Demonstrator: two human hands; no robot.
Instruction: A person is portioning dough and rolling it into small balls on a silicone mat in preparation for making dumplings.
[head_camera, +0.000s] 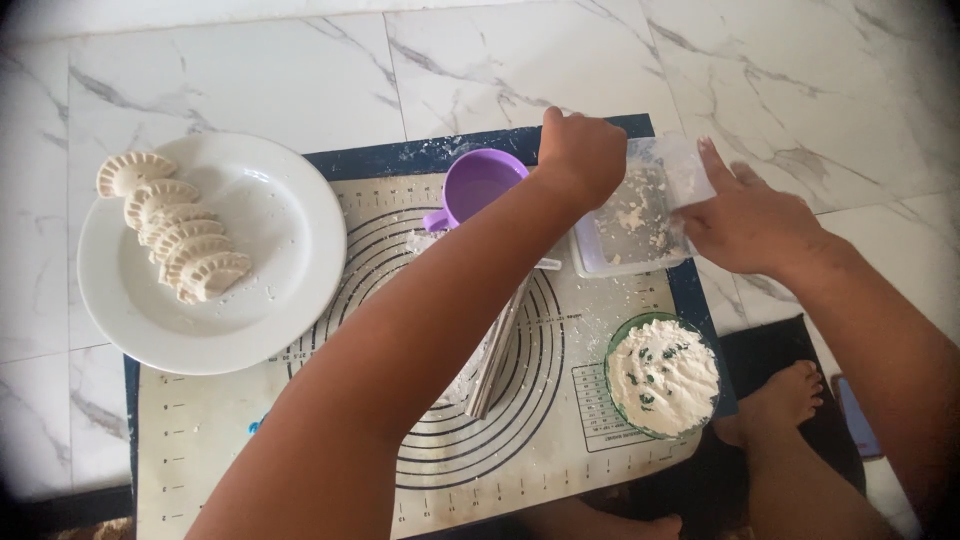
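Container (640, 225), clear plastic and dusted with flour, sits at the far right edge of the pastry mat (430, 470) on the marble floor (250, 70), right of the plate (290, 300) of dumplings (180, 240) and the purple cup (478, 185). Left hand (583, 155) is closed over its left rim; right hand (745, 220) grips its right wall. Risk: tilting could spill flour, and the left forearm could knock the cup.

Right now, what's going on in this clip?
A person sits on a marble floor at a pastry mat. The left hand reaches across to a clear plastic tub dusted with flour, and the right hand grips its far edge. Beside it stand a purple cup and a bowl of filling. Six shaped dumplings lie on a white plate.
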